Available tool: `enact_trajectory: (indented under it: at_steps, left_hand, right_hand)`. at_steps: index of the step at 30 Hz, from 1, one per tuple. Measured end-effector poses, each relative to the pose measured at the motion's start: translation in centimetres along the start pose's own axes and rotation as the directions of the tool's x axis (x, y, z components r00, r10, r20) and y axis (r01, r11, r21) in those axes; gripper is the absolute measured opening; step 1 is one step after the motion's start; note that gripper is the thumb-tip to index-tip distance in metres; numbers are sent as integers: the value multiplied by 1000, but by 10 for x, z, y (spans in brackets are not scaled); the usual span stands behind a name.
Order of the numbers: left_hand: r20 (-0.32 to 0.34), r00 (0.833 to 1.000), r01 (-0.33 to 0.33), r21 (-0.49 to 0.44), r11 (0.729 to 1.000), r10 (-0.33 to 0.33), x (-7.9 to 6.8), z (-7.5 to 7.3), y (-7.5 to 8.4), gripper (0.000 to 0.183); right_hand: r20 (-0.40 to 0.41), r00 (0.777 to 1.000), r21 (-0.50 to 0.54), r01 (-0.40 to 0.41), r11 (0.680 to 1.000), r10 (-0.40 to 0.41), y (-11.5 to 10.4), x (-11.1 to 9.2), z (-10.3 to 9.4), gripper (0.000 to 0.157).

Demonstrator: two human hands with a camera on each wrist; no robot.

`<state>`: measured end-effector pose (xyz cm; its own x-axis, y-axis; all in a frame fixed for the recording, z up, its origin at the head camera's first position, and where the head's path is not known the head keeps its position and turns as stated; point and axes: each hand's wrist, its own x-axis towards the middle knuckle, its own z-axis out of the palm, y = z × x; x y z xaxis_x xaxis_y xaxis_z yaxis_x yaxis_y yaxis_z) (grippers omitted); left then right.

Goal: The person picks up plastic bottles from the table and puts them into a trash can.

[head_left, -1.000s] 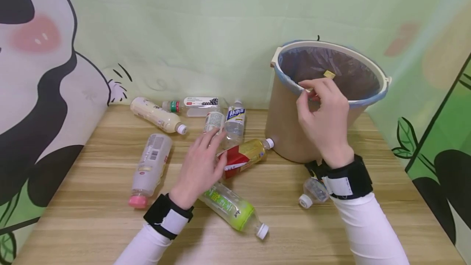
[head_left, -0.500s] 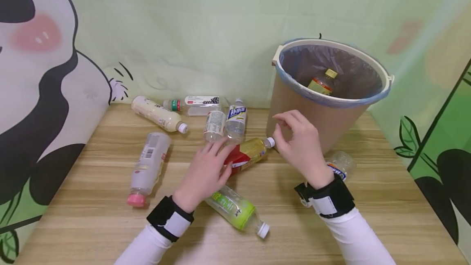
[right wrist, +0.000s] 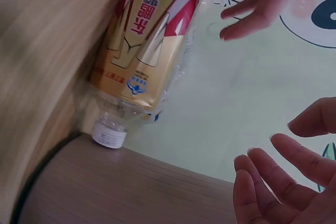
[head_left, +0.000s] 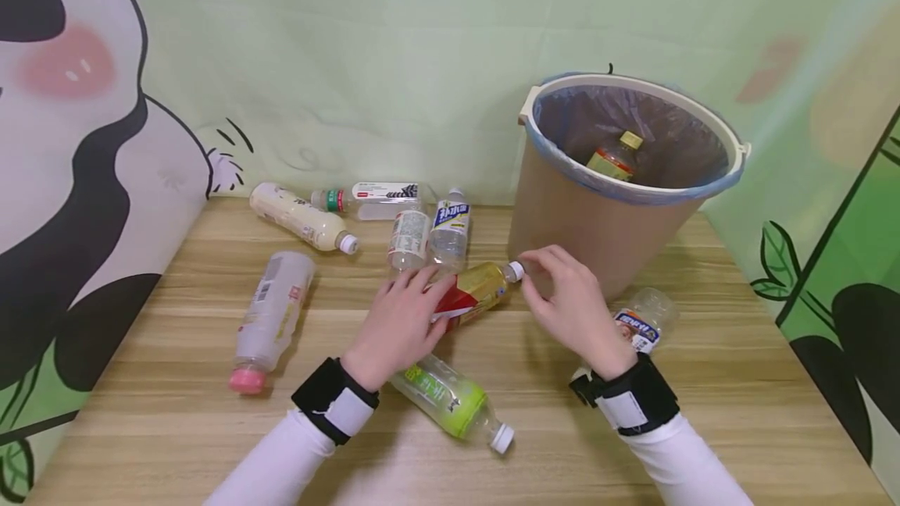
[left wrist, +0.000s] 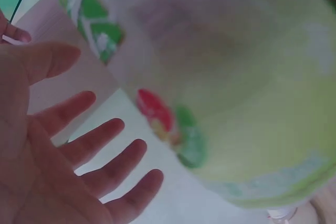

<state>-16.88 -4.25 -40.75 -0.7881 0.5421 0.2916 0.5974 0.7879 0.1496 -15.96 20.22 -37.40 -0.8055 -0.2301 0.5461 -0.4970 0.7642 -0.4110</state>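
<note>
While the red-and-gold bottle [head_left: 481, 289] lies near frame centre on the surface [head_left: 492, 482], the left hand [head_left: 399, 322] hangs over its left end, fingers loosely spread; contact hard to tell. Right hand [head_left: 573, 312] just beside the white cap [head_left: 518, 270], thumb and fingers parted. Bin [head_left: 583, 225] at upper right, yellow-capped bottle [head_left: 613, 162] inside.

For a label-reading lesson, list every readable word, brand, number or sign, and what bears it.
"东鹏": red-and-gold plastic bottle; its smaller print is unclear.
"补水", next character unclear: clear plastic bottle with blue-and-white label.
Too small or blurred: print on the lime-green-labelled clear bottle, whitish pink-capped bottle, cream white-capped bottle, yellow-capped bottle inside the brown bin, and remaining labels.
</note>
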Motion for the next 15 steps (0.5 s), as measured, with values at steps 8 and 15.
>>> enact_trajectory:
  at_steps: [8, 15]
  left_hand:
    - [100, 995, -6, 78, 997, -2, 17, 1, 3, 57]
    - [231, 973, -19, 138, 990, -14, 29, 3, 8, 60]
  right_hand:
    - [13, 996, 151, -84, 985, 83, 4, -7, 7, 22]
    - [-5, 983, 264, -178, 948, 185, 3, -10, 9, 23]
